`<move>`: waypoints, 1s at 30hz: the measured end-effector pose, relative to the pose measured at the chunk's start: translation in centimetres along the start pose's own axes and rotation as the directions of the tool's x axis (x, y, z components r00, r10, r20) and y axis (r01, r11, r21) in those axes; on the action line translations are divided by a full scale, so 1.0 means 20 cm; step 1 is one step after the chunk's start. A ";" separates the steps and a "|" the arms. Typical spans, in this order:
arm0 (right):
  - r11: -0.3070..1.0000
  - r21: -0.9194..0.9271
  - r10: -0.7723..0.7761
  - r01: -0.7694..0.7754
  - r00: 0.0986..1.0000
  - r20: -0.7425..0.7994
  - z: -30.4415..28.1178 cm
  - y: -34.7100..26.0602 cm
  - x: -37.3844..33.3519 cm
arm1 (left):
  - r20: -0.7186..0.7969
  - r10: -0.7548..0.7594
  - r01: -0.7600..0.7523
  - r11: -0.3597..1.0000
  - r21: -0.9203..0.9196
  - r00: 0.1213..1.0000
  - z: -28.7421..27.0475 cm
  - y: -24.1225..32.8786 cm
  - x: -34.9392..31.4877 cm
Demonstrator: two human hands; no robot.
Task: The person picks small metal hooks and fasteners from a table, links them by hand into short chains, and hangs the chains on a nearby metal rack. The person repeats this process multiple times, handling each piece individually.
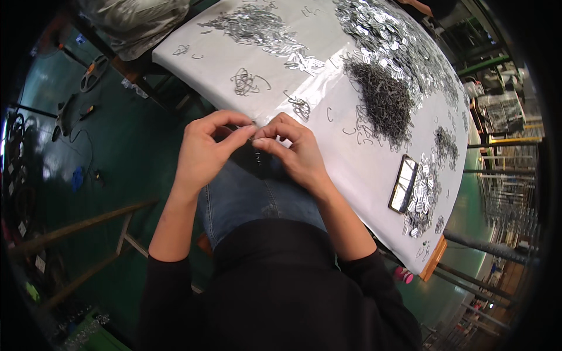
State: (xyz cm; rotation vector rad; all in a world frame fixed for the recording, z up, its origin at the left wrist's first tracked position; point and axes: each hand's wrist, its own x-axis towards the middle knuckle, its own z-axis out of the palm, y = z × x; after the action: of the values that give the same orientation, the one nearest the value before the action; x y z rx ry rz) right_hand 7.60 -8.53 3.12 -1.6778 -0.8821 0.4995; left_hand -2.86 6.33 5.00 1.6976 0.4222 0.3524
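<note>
My left hand [205, 149] and my right hand [295, 149] meet over my lap, at the near edge of the white-covered table [351, 169]. Thumb and fingers of each are pinched together, the fingertips almost touching. What they grip is too small and dark to name. Just below the fingertips shows a short dark piece with a row of bright marks [257, 157]. Nearest to the hands on the table lies a small heap of bent wire hooks [300, 109], with another loose tangle of wire hooks [246, 82] farther left.
A dense mound of dark hooks [383, 105] lies right of centre, and flat silvery metal pieces [374, 29] spread behind it. A phone [404, 183] rests beside more flat pieces [422, 196] at the right. A wooden bar [88, 225] stands at lower left. Another person's arm [418, 6] shows at the far edge.
</note>
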 end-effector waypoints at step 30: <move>0.574 -0.655 0.328 -0.491 0.871 -0.366 -0.98 0.84 0.83 | -0.441 0.278 -0.225 0.959 0.170 0.853 -0.26 0.02 -0.08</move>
State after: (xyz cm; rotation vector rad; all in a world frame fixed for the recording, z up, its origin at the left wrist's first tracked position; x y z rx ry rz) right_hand 37.06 -9.88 -5.20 -2.6809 -0.5363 0.2640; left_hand -6.58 10.11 6.30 1.7785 0.5751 0.9571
